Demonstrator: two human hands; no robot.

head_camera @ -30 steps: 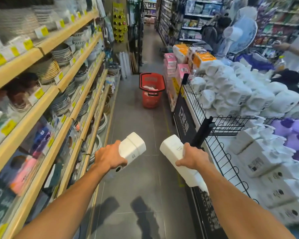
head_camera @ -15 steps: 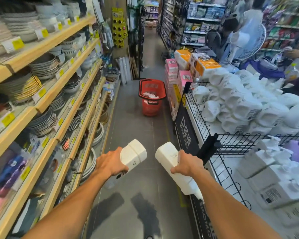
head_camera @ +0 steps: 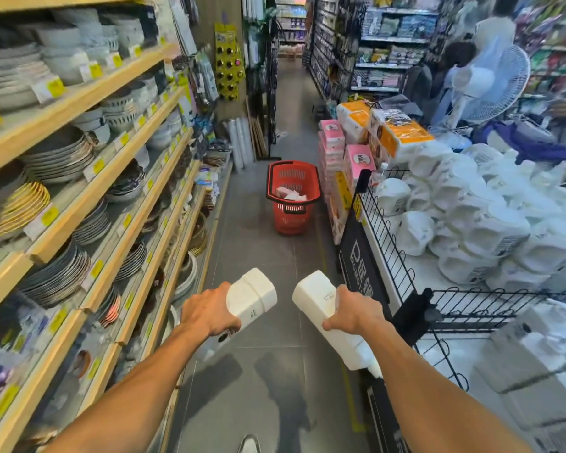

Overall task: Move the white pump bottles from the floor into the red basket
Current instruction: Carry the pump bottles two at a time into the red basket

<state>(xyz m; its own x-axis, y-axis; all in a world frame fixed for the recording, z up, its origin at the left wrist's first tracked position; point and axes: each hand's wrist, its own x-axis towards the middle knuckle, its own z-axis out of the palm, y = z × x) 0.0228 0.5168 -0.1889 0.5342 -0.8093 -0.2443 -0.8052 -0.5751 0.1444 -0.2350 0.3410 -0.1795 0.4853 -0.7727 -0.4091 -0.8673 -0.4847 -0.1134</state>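
Note:
My left hand [head_camera: 208, 310] grips a white pump bottle [head_camera: 249, 297], held out in front of me with its base pointing forward. My right hand [head_camera: 352, 310] grips a second white pump bottle [head_camera: 317, 297] the same way, and its pump end hangs down beside my forearm. The red basket [head_camera: 293, 199] stands on the grey floor farther down the aisle, straight ahead of both hands. White and pink packs lie inside the red basket.
Wooden shelves [head_camera: 118, 165] stacked with plates and bowls line the left. A black wire bin [head_camera: 406, 256] piled with white packs runs along the right, with pink and orange tissue packs [head_camera: 356, 142] beyond it. A standing fan [head_camera: 494, 83] and people are at the far right.
I have walked forward along the aisle, so the red basket is nearer and larger. Both hands keep their hold on the bottles, which sit lower in view.

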